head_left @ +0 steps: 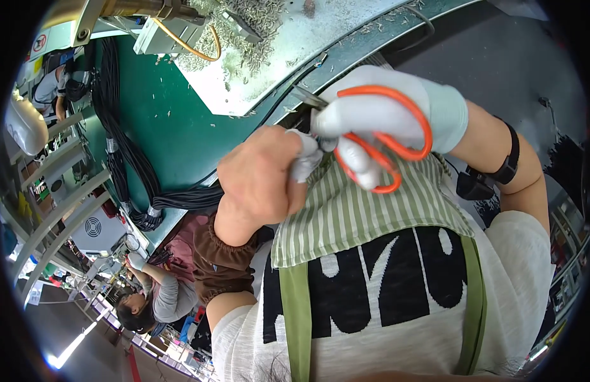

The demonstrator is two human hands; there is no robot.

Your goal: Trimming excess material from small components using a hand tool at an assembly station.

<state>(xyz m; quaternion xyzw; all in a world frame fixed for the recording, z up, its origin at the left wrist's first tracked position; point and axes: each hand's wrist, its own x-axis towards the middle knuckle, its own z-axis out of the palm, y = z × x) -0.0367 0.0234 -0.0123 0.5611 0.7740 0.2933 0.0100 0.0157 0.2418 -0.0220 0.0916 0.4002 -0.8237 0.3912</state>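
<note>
We see the bare left hand (260,181) closed around a small pale piece (306,159) at its fingertips, touching the gloved right hand (387,111) just beside it, whose fingers fill the orange-handled scissors (384,143), blades pointing up-left past that piece.

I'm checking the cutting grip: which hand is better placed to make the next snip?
Right. The gloved right hand has its fingers through the orange scissors' handles, blades out; the left hand is only clenched beside them.
</note>
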